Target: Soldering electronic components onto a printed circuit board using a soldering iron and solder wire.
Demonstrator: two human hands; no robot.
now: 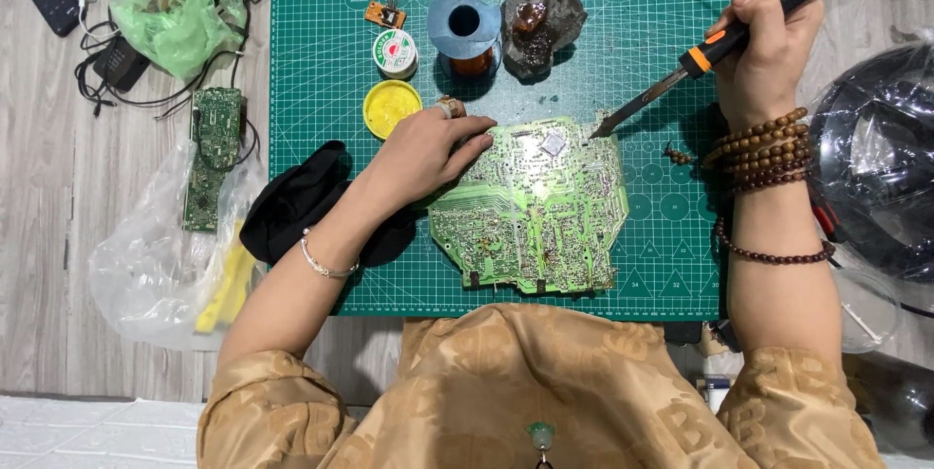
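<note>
Green mat; left hand flat on board; right hand angling iron

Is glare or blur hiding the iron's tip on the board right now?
Head view: sharp and evenly lit; the soldering iron in the right hand shows its tip clearly at the circuit board edge; only a small bright patch on the board's metal square; left hand casts soft shadow.
</note>
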